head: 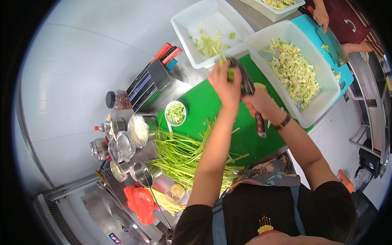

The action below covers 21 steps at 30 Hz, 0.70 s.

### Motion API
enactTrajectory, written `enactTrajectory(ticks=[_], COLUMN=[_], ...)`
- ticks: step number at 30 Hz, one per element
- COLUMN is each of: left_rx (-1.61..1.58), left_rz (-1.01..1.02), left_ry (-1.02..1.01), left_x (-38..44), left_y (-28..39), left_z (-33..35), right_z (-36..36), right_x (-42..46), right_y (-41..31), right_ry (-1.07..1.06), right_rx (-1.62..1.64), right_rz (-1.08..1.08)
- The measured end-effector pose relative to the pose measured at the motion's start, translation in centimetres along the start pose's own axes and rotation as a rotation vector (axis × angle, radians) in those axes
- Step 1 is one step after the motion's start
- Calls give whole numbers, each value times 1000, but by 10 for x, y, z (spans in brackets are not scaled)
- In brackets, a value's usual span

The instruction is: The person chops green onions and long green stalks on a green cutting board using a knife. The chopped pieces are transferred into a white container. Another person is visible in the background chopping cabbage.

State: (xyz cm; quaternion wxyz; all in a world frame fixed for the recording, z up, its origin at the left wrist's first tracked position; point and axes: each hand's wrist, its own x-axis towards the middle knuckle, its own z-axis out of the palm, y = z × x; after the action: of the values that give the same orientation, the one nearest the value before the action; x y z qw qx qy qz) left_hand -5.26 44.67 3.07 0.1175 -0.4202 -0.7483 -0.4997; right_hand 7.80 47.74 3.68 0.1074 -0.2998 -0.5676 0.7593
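Observation:
My right hand [260, 102] grips a cleaver [243, 76], its dark blade raised and blurred over the green cutting board [196, 101]. Cut green stalk pieces [230, 73] are between the fingers of my left hand [226, 82], against the blade, close to the near corner of a white plastic tub [196, 62]. Similar cut pieces [211, 44] lie in that tub. A heap of long green stalks [180, 150] covers the board's lower left part and runs under my left forearm. A small white bowl of chopped greens [175, 114] stands on the board's left.
A second tub [321, 101] holds cut cauliflower [294, 70]. Beyond it, a co-worker's hand [321, 19] holds a cleaver over a blue board [344, 79]. A knife rack [147, 82], covered containers [122, 147], a ladle [144, 174] and a red plastic bag [141, 205] are at left.

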Motion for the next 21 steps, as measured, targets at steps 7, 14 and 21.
enactTrajectory(ticks=[7, 14, 21], left_rx=[-674, -498, 201], left_rz=[-551, -649, -393], left_ry=[-49, -383, -692], left_x=[167, 85, -125], left_y=[-71, -70, -81], left_z=[31, -57, -173], right_z=[18, -17, -10], right_x=[109, 143, 45], right_y=[-113, -93, -63], right_ry=[222, 388, 30], right_rx=[267, 106, 246], right_rz=[-50, -99, -81])
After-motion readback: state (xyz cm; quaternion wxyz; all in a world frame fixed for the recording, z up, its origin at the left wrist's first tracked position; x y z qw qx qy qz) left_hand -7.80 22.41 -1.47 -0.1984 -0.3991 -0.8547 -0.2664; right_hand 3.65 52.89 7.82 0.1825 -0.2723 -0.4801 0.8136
